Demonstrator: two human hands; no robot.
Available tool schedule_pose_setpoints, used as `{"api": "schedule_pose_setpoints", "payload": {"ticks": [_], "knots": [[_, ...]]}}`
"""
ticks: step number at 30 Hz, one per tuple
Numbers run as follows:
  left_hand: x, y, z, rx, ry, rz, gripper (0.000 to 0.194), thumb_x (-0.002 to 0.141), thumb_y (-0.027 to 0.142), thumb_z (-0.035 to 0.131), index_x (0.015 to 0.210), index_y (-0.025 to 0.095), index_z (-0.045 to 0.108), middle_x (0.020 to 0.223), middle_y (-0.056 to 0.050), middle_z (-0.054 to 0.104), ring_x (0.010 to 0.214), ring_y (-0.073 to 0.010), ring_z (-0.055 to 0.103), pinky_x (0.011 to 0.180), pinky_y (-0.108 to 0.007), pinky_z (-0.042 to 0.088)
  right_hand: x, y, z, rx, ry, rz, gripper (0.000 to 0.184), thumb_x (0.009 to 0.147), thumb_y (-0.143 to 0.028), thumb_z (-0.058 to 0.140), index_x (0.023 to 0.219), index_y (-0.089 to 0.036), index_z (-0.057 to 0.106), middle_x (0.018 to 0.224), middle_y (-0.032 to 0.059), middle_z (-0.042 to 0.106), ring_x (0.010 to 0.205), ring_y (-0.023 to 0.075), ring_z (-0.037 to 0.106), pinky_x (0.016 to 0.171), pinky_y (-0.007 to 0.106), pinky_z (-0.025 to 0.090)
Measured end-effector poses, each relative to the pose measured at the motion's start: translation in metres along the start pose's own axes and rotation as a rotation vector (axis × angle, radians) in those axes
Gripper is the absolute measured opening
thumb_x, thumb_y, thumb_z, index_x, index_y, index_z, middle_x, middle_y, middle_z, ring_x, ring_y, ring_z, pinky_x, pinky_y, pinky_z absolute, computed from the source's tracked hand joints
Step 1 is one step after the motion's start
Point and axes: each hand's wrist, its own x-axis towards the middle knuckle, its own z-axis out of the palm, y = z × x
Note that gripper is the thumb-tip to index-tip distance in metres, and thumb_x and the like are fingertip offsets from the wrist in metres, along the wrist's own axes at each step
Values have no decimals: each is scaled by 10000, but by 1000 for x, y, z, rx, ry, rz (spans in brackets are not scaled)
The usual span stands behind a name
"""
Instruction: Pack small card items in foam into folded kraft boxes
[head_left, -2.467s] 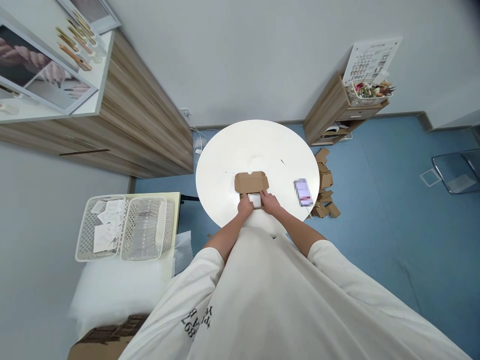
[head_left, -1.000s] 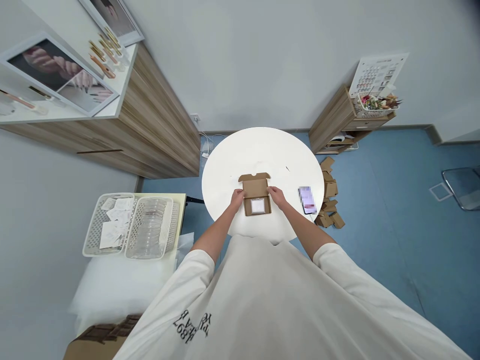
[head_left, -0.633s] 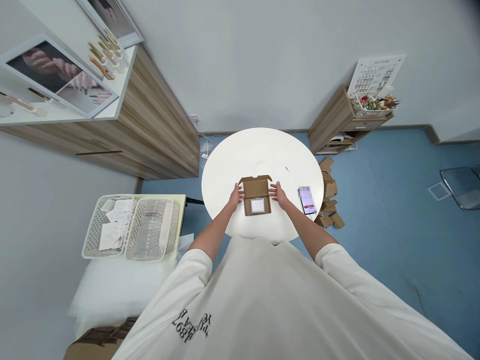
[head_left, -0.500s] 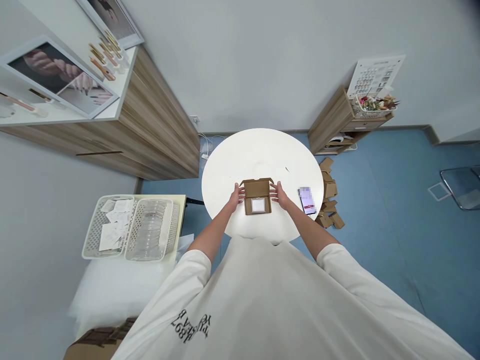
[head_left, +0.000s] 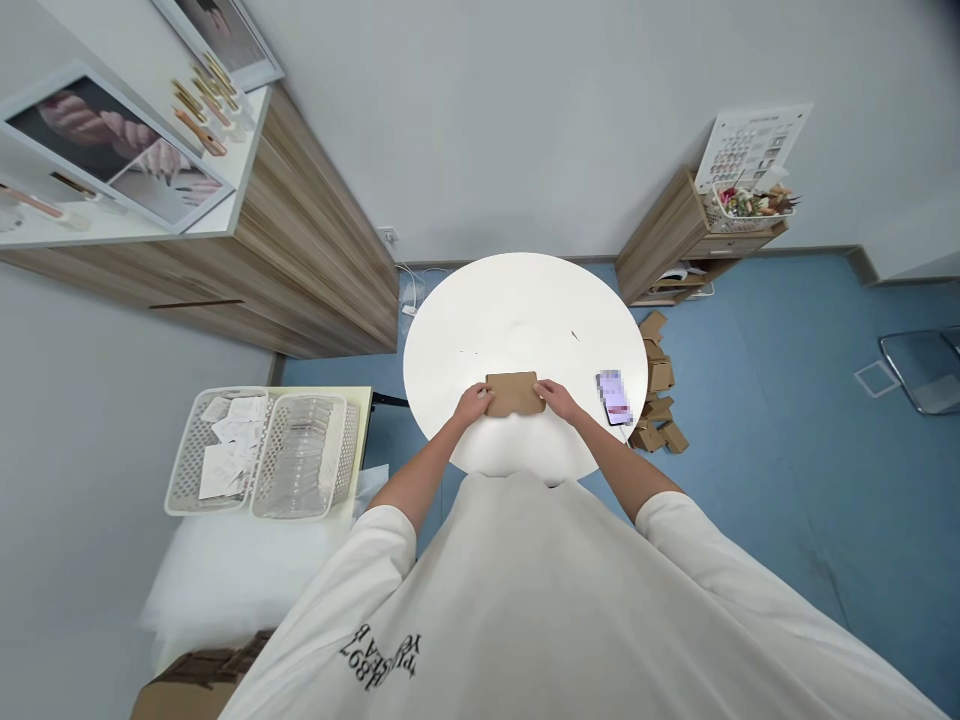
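A small brown cardboard box (head_left: 514,392) lies on the round white table (head_left: 525,310), near its front edge, with its lid folded down over it. My left hand (head_left: 474,404) grips the box's left end with curled fingers. My right hand (head_left: 556,398) holds the right end in the same way. The white item seen inside the box earlier is hidden under the lid.
A phone (head_left: 614,396) lies on the table to the right. Several small cardboard boxes (head_left: 658,380) lie on the blue floor beside the table. Two white baskets (head_left: 259,452) with papers and clear packets stand at the left. Wooden cabinets (head_left: 300,250) line the wall.
The lid stood open showing a white item inside. Both hands folded it toward me, and the box is now closed with my hands at its ends.
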Motion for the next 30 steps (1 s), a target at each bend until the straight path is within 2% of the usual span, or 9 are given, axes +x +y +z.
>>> {"api": "schedule_pose_setpoints", "payload": {"ticks": [3, 5, 8, 11, 19, 26, 30], "knots": [[-17, -13, 9, 198, 51, 177, 325, 876, 291, 614, 1187, 213, 669, 1363, -95, 596, 1308, -265, 536, 1136, -408, 413, -10, 22, 11, -209, 107, -95, 418, 908, -506, 581, 1225, -245, 662, 1403, 91, 572, 1274, 256, 539, 1096, 420, 437], [-27, -21, 15, 304, 55, 233, 366, 886, 283, 601, 1242, 217, 657, 1410, -97, 560, 1350, -275, 500, 1156, -428, 396, -17, 36, 17, -313, 137, -156, 424, 913, -470, 580, 1262, -238, 648, 1483, 106, 492, 1363, 262, 472, 1155, 432, 381], [-36, -29, 22, 433, 42, 246, 437, 883, 270, 605, 1317, 233, 632, 1459, -97, 526, 1373, -299, 477, 1151, -455, 401, -23, 51, 24, -457, 123, -164, 428, 922, -426, 578, 1295, -223, 639, 1530, 120, 435, 1412, 288, 420, 1173, 456, 356], [-40, -34, 26, 518, 7, 216, 495, 876, 246, 601, 1371, 237, 604, 1483, -110, 511, 1375, -326, 472, 1133, -479, 411, -24, 56, 26, -560, 81, -129, 432, 934, -386, 563, 1324, -210, 628, 1543, 127, 426, 1405, 309, 427, 1160, 471, 367], [-50, -29, 27, 576, -52, 179, 624, 866, 212, 563, 1483, 230, 474, 1515, -132, 490, 1425, -327, 409, 1134, -512, 368, -24, 52, 30, -643, 49, -121, 458, 915, -354, 577, 1358, -240, 606, 1484, 98, 523, 1316, 312, 515, 1094, 464, 424], [-53, -9, 20, 447, 75, 195, 782, 803, 250, 647, 1534, 247, 368, 1470, -135, 523, 1382, -343, 456, 1136, -521, 348, -27, 33, 25, -612, 135, -167, 623, 819, -230, 584, 1437, -240, 510, 1407, 94, 582, 1280, 300, 533, 1092, 473, 419], [-44, 4, 17, 328, 166, 184, 758, 823, 260, 647, 1525, 255, 364, 1401, -129, 561, 1316, -312, 524, 1109, -484, 391, -24, 17, 19, -549, 193, -225, 639, 798, -209, 564, 1432, -248, 490, 1380, 77, 593, 1253, 287, 542, 1088, 472, 425]]}}
